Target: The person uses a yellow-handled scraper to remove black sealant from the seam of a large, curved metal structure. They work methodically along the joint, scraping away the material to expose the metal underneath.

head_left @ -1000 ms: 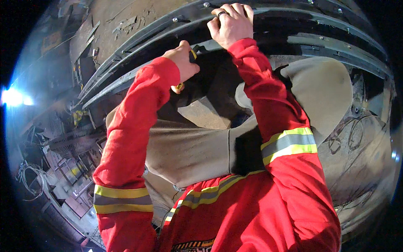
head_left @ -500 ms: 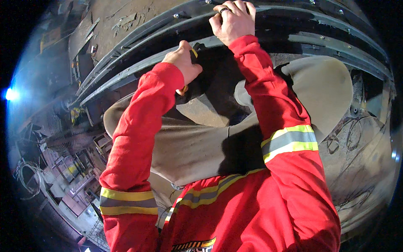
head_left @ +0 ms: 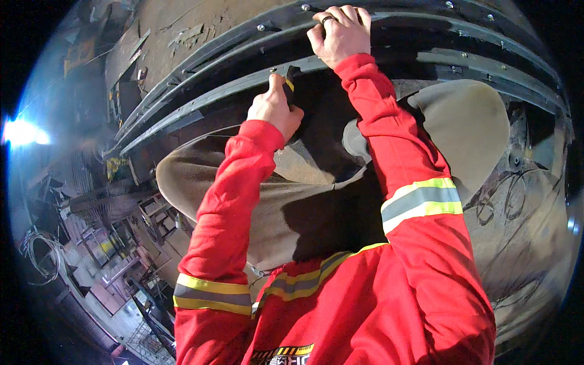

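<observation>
A dim, cluttered workshop spreads out on my feed, with a glaring white light (head_left: 24,132) far left and a looped pale cable (head_left: 42,252) below it. Long, dark grey metal rails (head_left: 207,100) run across the top, bowed by the lens. I see the left hand (head_left: 274,111) closed around a black-and-yellow handheld tool (head_left: 290,85), whose black end is by the nearest rail; I can't tell whether they touch. The right hand (head_left: 342,35) is half curled over a rail farther out, but its fingertips are hidden, so I can't confirm a firm grip. As for progress, shiny round-headed metal bolts (head_left: 261,27) already sit at several points along the rails. How tight they are, and how much remains, I can't judge from here.
</observation>
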